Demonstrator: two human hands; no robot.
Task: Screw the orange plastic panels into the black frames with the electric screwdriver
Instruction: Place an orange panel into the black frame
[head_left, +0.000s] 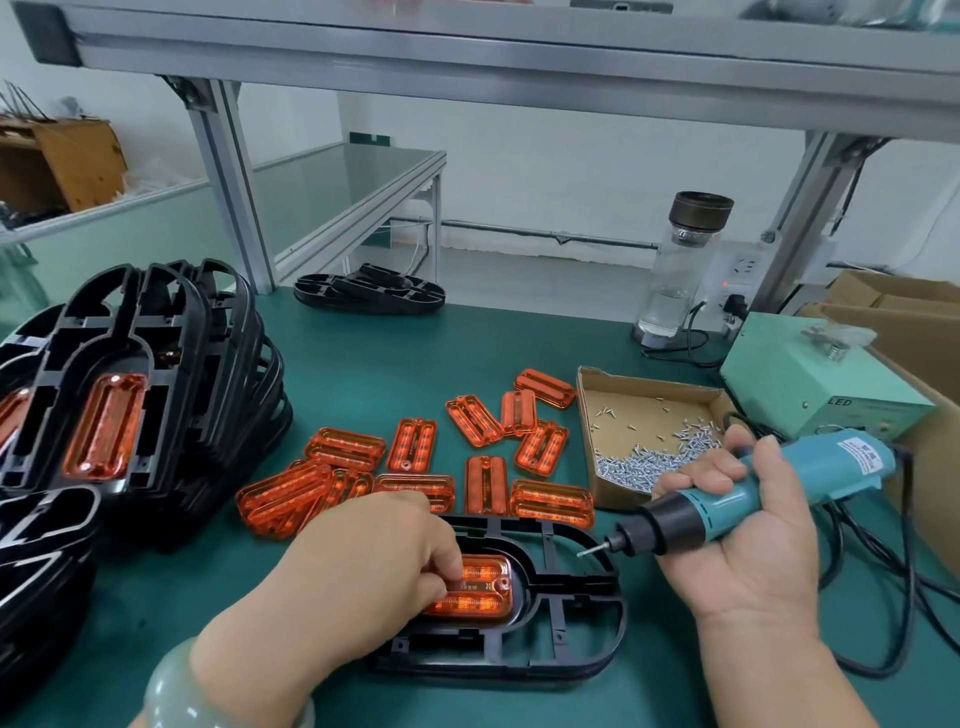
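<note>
Holding an orange panel (485, 590) down in the middle pocket of a black frame (571, 631) with the left hand (374, 561): fingers bent and bunched together, tips bearing on the panel's left part. Hard to tell whether anything small is pinched under them. Working at the near edge of the green mat (363, 364), with the frame flat and directly in front.

Gripping the blue electric screwdriver (769, 483) in the right hand (743, 535), palm turned up, fingers wrapped round the body, thumb lying over the top. Bit pointing left and slightly down, its tip just above the frame's right end, apart from the panel.

Just beyond the frame, a scatter of loose orange panels (415, 457), several overlapping. At the left, a leaning stack of black frames (171, 332), the front one already fitted with an orange panel. Right of the loose panels, an open cardboard tray (644, 395) with small silver screws (641, 462) heaped toward its near side. Behind the tray, a pale green power box (800, 379). At the mat's far edge, a clear bottle (680, 270) with a dark cap, and well to its left a spare frame (369, 293) lying flat. On the left wrist, a pale green bangle (176, 686).
</note>
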